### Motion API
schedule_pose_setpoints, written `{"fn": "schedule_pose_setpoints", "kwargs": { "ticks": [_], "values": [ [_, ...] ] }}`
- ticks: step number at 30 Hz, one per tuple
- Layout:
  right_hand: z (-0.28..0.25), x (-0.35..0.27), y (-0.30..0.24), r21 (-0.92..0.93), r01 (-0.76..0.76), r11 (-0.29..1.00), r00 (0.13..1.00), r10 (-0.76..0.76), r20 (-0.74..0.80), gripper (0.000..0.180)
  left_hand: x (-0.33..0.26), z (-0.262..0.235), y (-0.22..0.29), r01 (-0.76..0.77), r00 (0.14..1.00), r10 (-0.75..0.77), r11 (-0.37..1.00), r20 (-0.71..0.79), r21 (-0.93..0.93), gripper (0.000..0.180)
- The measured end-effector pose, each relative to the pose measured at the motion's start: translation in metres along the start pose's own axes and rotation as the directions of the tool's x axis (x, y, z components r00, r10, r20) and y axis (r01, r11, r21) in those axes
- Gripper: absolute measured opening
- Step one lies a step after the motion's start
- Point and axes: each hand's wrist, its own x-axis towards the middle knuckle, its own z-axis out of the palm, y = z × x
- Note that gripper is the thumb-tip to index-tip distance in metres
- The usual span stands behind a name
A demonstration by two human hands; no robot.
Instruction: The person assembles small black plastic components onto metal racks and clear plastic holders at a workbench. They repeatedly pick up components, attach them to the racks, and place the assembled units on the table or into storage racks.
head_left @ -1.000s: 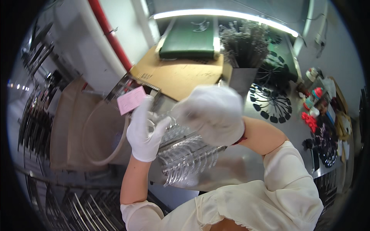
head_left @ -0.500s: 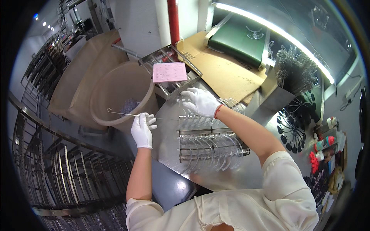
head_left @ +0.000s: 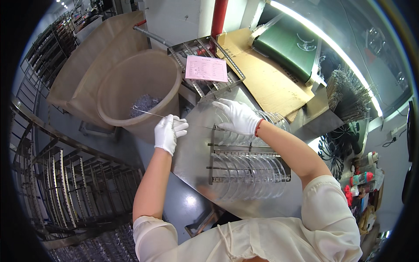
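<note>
My left hand [head_left: 169,133], in a white glove, pinches a thin metal rod [head_left: 150,113] with a hooked far end. The rod points over the rim of a large tan tub, and a faint line of it runs on toward the rack. My right hand [head_left: 238,117], also gloved, is over the far left corner of a metal rack [head_left: 251,153]. Its fingers are spread, thumb apart, at the clear curved pieces [head_left: 275,120] of the far row; whether it touches one is unclear. More clear curved pieces [head_left: 248,177] stand in the near row.
The tan tub [head_left: 107,111] holds a clear pile. A pink paper sheet [head_left: 206,69] lies on a metal frame [head_left: 239,79] beside cardboard [head_left: 266,72]. Behind are a green conveyor belt [head_left: 286,46] and a bundle of wires [head_left: 349,94]. Slotted racks [head_left: 65,187] stand at left.
The view has shifted, so the table and tub appear moved. My left hand still holds the rod, its hooked end now over the tub's pile. My right hand stays over the rack's far left corner.
</note>
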Motion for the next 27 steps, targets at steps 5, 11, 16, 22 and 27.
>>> {"fn": "schedule_pose_setpoints", "kwargs": {
  "ticks": [5, 11, 16, 22, 27],
  "values": [
    [0.002, -0.002, 0.004, 0.038, 0.032, 0.999, 0.999, -0.030, -0.034, 0.079, 0.011, 0.001, -0.029, 0.074, 0.997, -0.074, 0.995, 0.000, -0.066, 0.025],
    [0.002, 0.000, 0.000, 0.034, 0.017, 0.999, 0.999, -0.016, -0.033, 0.079, 0.016, 0.001, -0.054, 0.197, 0.980, -0.199, 0.973, -0.010, -0.120, 0.030],
    [-0.001, 0.003, -0.003, 0.057, 0.011, 0.998, 1.000, -0.010, -0.028, 0.079, 0.028, -0.012, -0.066, 0.205, 0.979, -0.198, 0.961, 0.054, -0.187, 0.031],
    [-0.011, 0.003, -0.008, 0.098, -0.073, 0.993, 0.994, 0.065, 0.087, 0.082, 0.009, 0.023, -0.063, 0.330, 0.915, -0.322, 0.944, 0.243, 0.007, 0.033],
    [-0.012, -0.012, 0.015, 0.074, -0.117, 0.990, 0.990, 0.110, 0.088, 0.077, 0.014, 0.011, -0.066, 0.253, 0.967, -0.253, 0.952, 0.022, -0.172, 0.033]
  ]
}}
